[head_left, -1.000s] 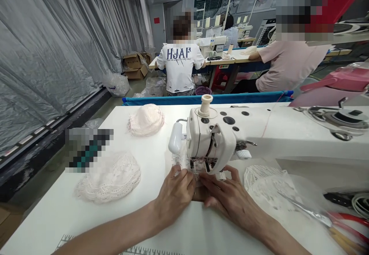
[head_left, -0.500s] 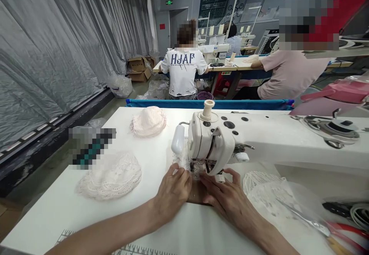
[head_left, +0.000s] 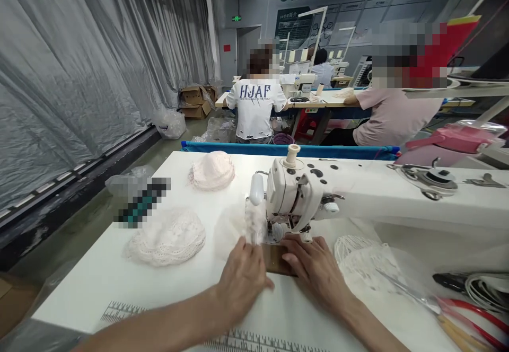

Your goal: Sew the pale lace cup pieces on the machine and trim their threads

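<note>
My left hand (head_left: 244,272) is closed at the front edge of a white lace piece (head_left: 254,222), left of the presser foot. Its fingertips press together on the lace. Sheer white fabric spreads flat to the left of it. My right hand (head_left: 316,264) lies with fingers stretched over the right side of the brown plate (head_left: 274,261), just in front of the needle area. Whether its fingertips touch the lace is hidden. Above both hands stands the head of a white sewing machine (head_left: 292,193).
Two piles of lace cups, a near one (head_left: 170,238) and a far one (head_left: 214,170), lie to the left. White straps (head_left: 353,251), scissors (head_left: 413,293) and a black cable lie on the right. A ruler (head_left: 254,341) marks the front. People sit at machines beyond.
My left hand has drawn back toward me with the lace, and more sheer fabric shows beside the machine. The right hand's fingers have flattened. The camera view has tilted up slightly.
</note>
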Demonstrator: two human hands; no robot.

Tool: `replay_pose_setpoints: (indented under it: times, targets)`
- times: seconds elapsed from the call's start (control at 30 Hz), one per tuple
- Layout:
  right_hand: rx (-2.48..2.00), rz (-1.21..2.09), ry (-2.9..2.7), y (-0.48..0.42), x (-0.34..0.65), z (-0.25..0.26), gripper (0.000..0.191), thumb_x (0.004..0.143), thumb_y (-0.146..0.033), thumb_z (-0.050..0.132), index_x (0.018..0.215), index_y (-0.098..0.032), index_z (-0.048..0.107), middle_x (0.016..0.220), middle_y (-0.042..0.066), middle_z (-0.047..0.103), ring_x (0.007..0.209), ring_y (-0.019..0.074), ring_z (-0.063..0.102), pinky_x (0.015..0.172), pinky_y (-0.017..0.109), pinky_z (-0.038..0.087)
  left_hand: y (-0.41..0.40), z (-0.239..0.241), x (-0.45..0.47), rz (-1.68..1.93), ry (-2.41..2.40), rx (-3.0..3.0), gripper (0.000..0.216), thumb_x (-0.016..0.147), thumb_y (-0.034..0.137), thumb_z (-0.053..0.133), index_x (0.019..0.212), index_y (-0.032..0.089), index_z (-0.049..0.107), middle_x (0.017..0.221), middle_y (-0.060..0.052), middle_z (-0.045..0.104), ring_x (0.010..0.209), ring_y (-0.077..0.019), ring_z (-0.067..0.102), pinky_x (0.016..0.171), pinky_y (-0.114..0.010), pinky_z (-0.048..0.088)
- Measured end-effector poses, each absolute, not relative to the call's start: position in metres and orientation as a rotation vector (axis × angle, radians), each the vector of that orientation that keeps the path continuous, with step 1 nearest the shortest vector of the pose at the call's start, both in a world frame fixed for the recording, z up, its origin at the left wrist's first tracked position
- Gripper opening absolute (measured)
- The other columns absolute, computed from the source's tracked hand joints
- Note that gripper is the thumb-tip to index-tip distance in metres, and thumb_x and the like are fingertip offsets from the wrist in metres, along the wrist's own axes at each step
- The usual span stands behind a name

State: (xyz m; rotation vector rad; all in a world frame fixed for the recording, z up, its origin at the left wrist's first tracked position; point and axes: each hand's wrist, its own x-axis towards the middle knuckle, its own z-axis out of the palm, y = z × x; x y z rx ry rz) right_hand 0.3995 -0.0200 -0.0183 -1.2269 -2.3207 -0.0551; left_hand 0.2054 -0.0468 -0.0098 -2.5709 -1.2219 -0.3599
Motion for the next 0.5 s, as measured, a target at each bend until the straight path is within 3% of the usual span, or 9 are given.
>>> replay_pose_setpoints:
  times: [0.07,0.13,0.23,0.3,0.33,0.4,0.5]
  targets:
    - [-1.283,0.009,-2.314,-0.025,0.393,-0.021,0.038,0.096,-0.04,0.029,0.103,-0.016,0.057,0.098,0.013,0.063,0.074,0.0215,0.059,0.062,0.035,0.043,-0.073,-0.003,0.203,-0.388,-1.172,-2.738,0.027,0.085,0.039,0.055,0.077,0.013,0.058,0.07,-0.002,0.06,0.065,-0.0162,0.056,0.077,-0.035,0.042]
    - [-1.3,0.064,-2.298,-0.032,0.384,-0.025,0.042,0.09,-0.051,0.038,0.107,-0.016,0.053,0.107,0.015,0.057,0.077,0.0233,0.059,0.06,0.036,0.047,-0.084,0.006,0.197,-0.434,-1.106,-2.879,0.017,0.088,0.021,0.051,0.073,0.015,0.057,0.062,0.002,0.058,0.055,-0.0116,0.051,0.068,-0.029,0.041]
    - [-1.281,0.118,-2.274,-0.041,0.371,-0.028,0.04,0.083,-0.051,0.051,0.104,-0.017,0.05,0.109,0.014,0.053,0.081,0.0246,0.059,0.06,0.036,0.049,-0.066,0.011,0.184,-0.571,-1.357,-2.8,0.02,0.087,0.004,0.044,0.089,0.016,0.06,0.075,0.0,0.063,0.069,-0.0125,0.055,0.067,-0.027,0.038]
    - [-1.293,0.142,-2.258,-0.045,0.364,-0.029,0.027,0.083,-0.04,0.053,0.098,-0.018,0.05,0.106,0.012,0.053,0.079,0.0225,0.059,0.062,0.035,0.049,-0.042,0.01,0.177,-0.613,-1.637,-2.749,0.018,0.083,0.015,0.057,0.1,0.017,0.059,0.094,-0.004,0.062,0.089,-0.0183,0.055,0.074,-0.03,0.04]
    - [-1.309,0.156,-2.248,-0.046,0.362,-0.028,0.021,0.082,-0.035,0.054,0.095,-0.019,0.05,0.104,0.01,0.054,0.077,0.0212,0.059,0.062,0.035,0.048,-0.03,0.008,0.174,-0.568,-1.762,-2.78,0.03,0.078,0.023,0.064,0.106,0.016,0.057,0.099,-0.006,0.06,0.093,-0.0215,0.053,0.075,-0.033,0.04]
    - [-1.348,0.188,-2.225,-0.046,0.359,-0.027,0.016,0.081,-0.03,0.055,0.092,-0.019,0.05,0.1,0.007,0.054,0.073,0.0191,0.058,0.061,0.033,0.048,-0.015,0.005,0.172,-0.486,-1.974,-2.886,0.046,0.072,0.034,0.069,0.11,0.015,0.055,0.097,-0.007,0.058,0.091,-0.0236,0.053,0.071,-0.033,0.042]
    - [-1.419,0.297,-2.19,-0.041,0.357,-0.024,0.023,0.075,-0.032,0.06,0.092,-0.019,0.051,0.098,0.007,0.054,0.072,0.0193,0.057,0.059,0.032,0.046,-0.013,0.006,0.174,-0.476,-2.062,-2.976,0.028,0.074,0.034,0.065,0.094,0.015,0.058,0.084,-0.003,0.059,0.08,-0.02,0.054,0.067,-0.03,0.042]
